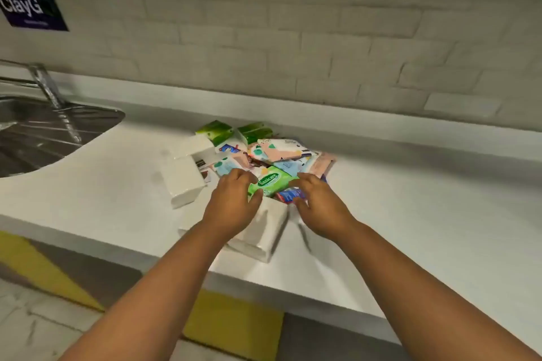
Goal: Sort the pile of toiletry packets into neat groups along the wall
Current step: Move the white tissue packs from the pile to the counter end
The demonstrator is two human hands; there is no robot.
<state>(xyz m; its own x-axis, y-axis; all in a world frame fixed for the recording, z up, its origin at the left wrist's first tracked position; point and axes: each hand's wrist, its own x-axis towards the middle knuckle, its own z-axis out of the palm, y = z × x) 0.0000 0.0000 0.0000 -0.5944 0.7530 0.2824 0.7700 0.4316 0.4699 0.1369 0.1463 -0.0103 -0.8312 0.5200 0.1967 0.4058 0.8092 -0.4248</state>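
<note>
Head view looks down on a white, smooth-topped desk [410, 214] whose near edge runs diagonally from lower right up to the left, with bare surface to the right of the pile and a strip along the pale brick wall [322, 38] behind it. A steel sink [44, 132] cuts into the desk at far left. The jumbled pile of colourful toiletry packets [281, 155] lies mid-desk, near the wall but not against it, with white wrapped tissue packs [183, 182] beside its left side. The left hand [234, 202] and right hand [318, 202] each curl fingers round an end of a green "Sanicare" wipes packet [271, 182] at the pile's near edge.
</note>
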